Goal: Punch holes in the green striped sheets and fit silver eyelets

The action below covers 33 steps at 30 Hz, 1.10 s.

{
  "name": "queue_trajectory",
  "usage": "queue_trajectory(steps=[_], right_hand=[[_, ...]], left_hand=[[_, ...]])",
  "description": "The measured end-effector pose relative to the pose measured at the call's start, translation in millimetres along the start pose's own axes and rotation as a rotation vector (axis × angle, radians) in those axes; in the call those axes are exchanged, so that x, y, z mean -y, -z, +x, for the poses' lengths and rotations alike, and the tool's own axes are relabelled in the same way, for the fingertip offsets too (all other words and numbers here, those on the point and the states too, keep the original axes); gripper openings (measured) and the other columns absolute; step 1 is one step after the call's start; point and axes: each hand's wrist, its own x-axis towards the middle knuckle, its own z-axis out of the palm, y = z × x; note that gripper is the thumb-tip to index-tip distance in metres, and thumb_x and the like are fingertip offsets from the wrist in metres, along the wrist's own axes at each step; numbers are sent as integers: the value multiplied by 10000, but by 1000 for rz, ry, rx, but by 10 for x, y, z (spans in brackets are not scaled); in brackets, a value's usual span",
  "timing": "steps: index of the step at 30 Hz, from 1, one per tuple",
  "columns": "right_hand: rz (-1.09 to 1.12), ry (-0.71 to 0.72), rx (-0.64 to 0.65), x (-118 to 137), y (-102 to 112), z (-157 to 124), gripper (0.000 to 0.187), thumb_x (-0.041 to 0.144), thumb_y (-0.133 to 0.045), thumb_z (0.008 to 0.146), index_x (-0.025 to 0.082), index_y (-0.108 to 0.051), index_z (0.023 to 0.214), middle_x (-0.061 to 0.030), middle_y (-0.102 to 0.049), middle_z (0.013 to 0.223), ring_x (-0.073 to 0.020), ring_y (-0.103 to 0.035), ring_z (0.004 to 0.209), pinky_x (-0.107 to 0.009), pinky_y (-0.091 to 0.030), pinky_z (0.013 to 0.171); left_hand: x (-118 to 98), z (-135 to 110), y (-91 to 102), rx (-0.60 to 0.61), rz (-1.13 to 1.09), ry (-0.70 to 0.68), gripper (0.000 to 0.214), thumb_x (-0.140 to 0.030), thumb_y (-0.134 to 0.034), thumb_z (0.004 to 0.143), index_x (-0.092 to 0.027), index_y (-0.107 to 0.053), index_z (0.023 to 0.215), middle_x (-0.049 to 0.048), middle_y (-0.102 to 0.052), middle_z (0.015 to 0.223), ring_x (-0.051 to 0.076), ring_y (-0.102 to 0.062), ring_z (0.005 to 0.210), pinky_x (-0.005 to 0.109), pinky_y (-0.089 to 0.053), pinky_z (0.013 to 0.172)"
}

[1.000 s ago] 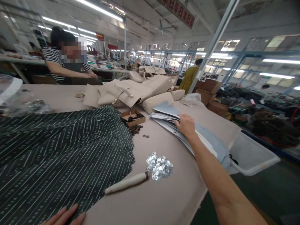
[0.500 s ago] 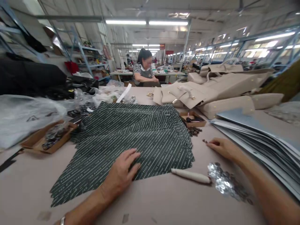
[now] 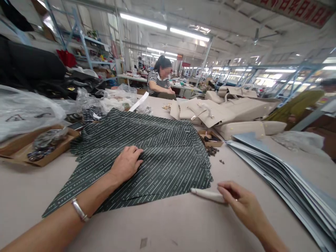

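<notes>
My left hand (image 3: 127,162) lies on a stack of dark green lining fabric (image 3: 168,168) with white diagonal stripes and lettering, its fingers loosely bent and apart from each other. A small slit or fold shows near the fabric's front edge. My right hand (image 3: 241,201) is over the table to the right of the fabric, thumb and fingertips drawn together. What they hold, if anything, I cannot make out. Just below those fingertips lies a white tapered tool (image 3: 206,194), its right end hidden by the hand. The shiny metal discs are also hidden there.
Small dark metal bits (image 3: 212,151) lie beside a small cardboard box (image 3: 210,141). A pile of grey-edged sheets (image 3: 278,182) is at right, beige bags (image 3: 233,110) behind. At left stands a cardboard tray (image 3: 48,159) of bagged hardware. A co-worker (image 3: 160,78) sits across the table.
My right hand has left a few small dark bits and come toward me, over the white tool's end. My left hand has slid up and left on the fabric. The view has turned right.
</notes>
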Motion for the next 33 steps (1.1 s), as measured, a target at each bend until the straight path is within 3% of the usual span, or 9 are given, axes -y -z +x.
queue_trajectory(steps=[3, 6, 9, 14, 21, 26, 33], right_hand=[[16, 99, 94, 225, -295, -187, 311, 529, -566, 872, 279, -749, 838, -40, -734, 777, -207, -648, 630, -317, -521, 612], [31, 34, 71, 241, -438, -134, 333, 545, -540, 866, 273, -728, 822, -32, -728, 746, -214, -654, 624, -327, -521, 613], [-22, -65, -58, 121, -426, 47, 365, 591, -541, 815, 273, -719, 804, -44, -756, 771, -250, -676, 649, -366, -530, 639], [-25, -90, -129, -63, -377, 255, 336, 580, -570, 750, 280, -721, 739, -80, -765, 1177, -332, -729, 966, -445, -544, 851], [112, -181, -237, -242, -430, 311, 385, 598, -609, 739, 243, -745, 797, -135, -734, 1237, -361, -689, 1116, -473, -522, 941], [235, -242, -275, -391, -439, 384, 450, 618, -630, 747, 196, -755, 841, -159, -688, 1313, -287, -753, 897, -405, -603, 797], [282, -205, -302, -402, -501, 420, 545, 688, -593, 762, 171, -736, 861, -156, -695, 1280, -233, -739, 811, -367, -624, 718]], left_hand=[[18, 32, 14, 9, -4, -3, 360, -206, -622, 895, -181, -592, 1253, 105, -592, 1219, 288, -527, 1123, 444, -482, 1027], [68, 76, 23, 18, -19, -14, 431, -216, -671, 873, -181, -565, 1289, 107, -555, 1325, 294, -497, 1214, 441, -444, 1076], [113, 106, 33, 27, -35, -17, 449, -232, -707, 856, -163, -566, 1276, 100, -572, 1291, 290, -506, 1206, 448, -442, 1066], [113, 75, 48, -5, -23, -13, 470, -253, -738, 830, -176, -570, 1263, 93, -569, 1228, 281, -508, 1146, 439, -460, 1026], [19, -79, 68, -77, 48, -50, 517, -219, -711, 852, -233, -543, 1341, 92, -536, 1217, 284, -469, 1120, 403, -456, 1031], [-28, -152, 69, -101, 103, -81, 584, -212, -665, 890, -298, -473, 1434, 85, -530, 1171, 275, -476, 1067, 405, -456, 1003], [-36, -184, 64, -76, 170, -124, 513, -195, -573, 940, -323, -509, 1432, 114, -530, 1177, 303, -482, 1067, 422, -467, 964]])
